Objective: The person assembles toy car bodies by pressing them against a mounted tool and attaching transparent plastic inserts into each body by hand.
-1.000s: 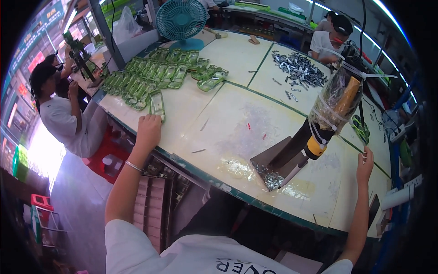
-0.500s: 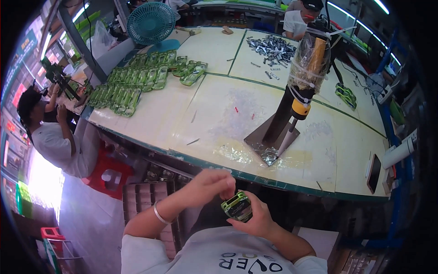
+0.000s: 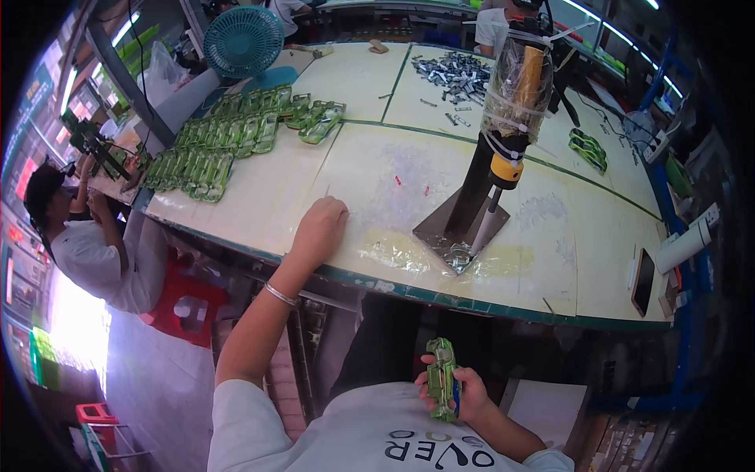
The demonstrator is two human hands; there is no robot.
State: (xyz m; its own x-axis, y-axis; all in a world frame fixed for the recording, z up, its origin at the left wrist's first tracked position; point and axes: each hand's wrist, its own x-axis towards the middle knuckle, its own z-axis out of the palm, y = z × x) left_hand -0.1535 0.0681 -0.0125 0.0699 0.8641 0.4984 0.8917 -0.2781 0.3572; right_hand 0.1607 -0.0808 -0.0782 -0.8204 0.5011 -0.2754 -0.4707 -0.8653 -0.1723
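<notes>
Below centre, the right hand [image 3: 472, 395] is clasping one green casing [image 3: 443, 374]; left of centre, the left hand [image 3: 322, 226] is resting on the table [image 3: 267, 200], its grip unclear. Upper left, one plastic bag [image 3: 163, 76] is sitting, contents indistinct; mid-frame, two red bits [image 3: 398, 180] are lying.

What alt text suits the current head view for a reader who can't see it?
A person's right hand holds a green car-shaped plastic shell near their torso; their left hand is at the near side of a cream worktable. Beyond are similar green shells, a teal fan, loose metallic parts and a yellow-collared upright tool.
</notes>
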